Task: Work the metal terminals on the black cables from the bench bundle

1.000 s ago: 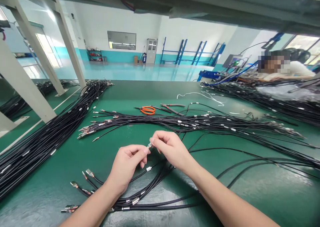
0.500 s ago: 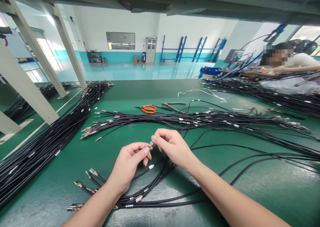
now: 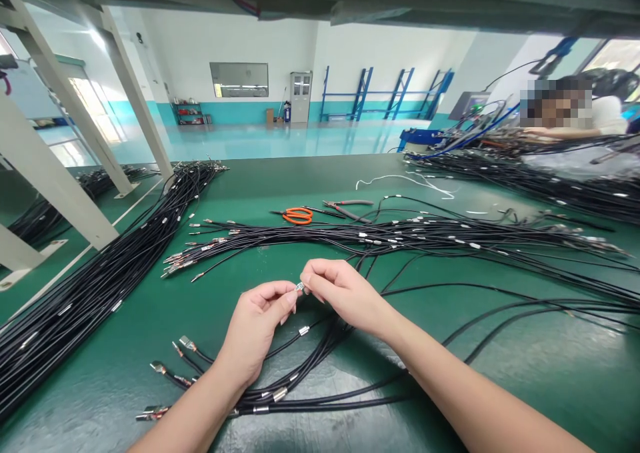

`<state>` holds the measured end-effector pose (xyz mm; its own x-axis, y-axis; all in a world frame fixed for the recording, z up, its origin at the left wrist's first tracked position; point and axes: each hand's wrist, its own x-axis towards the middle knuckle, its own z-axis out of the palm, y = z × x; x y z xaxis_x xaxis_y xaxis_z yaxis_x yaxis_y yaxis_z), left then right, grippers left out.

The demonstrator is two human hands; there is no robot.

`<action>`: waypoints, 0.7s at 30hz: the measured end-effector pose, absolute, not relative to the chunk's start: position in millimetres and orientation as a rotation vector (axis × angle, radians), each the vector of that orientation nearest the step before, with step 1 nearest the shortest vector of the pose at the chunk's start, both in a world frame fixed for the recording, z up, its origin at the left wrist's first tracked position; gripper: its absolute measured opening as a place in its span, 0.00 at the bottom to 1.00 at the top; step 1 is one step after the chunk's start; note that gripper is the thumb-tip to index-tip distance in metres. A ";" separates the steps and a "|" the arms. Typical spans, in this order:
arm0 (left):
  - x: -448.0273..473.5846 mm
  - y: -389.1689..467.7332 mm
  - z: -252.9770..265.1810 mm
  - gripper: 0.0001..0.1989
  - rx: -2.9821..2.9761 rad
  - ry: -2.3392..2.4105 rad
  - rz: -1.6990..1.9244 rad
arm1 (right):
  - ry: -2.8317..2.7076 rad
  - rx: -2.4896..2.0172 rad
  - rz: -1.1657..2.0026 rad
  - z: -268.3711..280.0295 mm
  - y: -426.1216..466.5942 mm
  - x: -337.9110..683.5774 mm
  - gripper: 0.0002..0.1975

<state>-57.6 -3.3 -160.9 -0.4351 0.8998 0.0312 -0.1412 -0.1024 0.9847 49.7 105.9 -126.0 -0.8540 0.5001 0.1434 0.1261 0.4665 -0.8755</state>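
Note:
Between my fingertips sits a small shiny metal connector (image 3: pixel 299 286), partly covered by them. My left hand (image 3: pixel 257 326) pinches its left side, thumb against forefinger. From the other side my right hand (image 3: pixel 340 290) has thumb and fingers closed on the same piece. Whether a wire runs into it is hidden by the fingers. Under my wrists lies a loose group of black cables (image 3: pixel 325 350) with silver sleeves. Several cable ends with metal terminals (image 3: pixel 187 344) show left of my left forearm.
Behind my hands lies a bundle of black cables (image 3: pixel 300 234). Orange-handled scissors (image 3: pixel 299 215) and cutting pliers (image 3: pixel 350 204) are beyond it. A thick cable bundle (image 3: pixel 125 266) runs along the left by metal posts (image 3: pixel 65 180). A co-worker (image 3: pixel 560 106) leans over cables at the right.
The connector and my fingertips have shifted slightly left, and the metal shows a little more. Both hands keep their pinch. The co-worker's head has lowered and moved slightly.

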 end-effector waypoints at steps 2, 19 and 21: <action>-57.5 -3.9 -160.8 0.06 0.895 1.361 1.667 | -2.359 -0.488 1.346 -125.2 106.3 50.6 0.13; -59.3 -1.9 -161.9 0.06 0.823 1.257 1.713 | -2.279 -0.432 1.518 -132.4 108.9 50.4 0.12; -59.0 -1.5 -161.6 0.08 0.803 1.237 1.735 | -2.267 -0.439 1.520 -133.4 108.8 50.1 0.12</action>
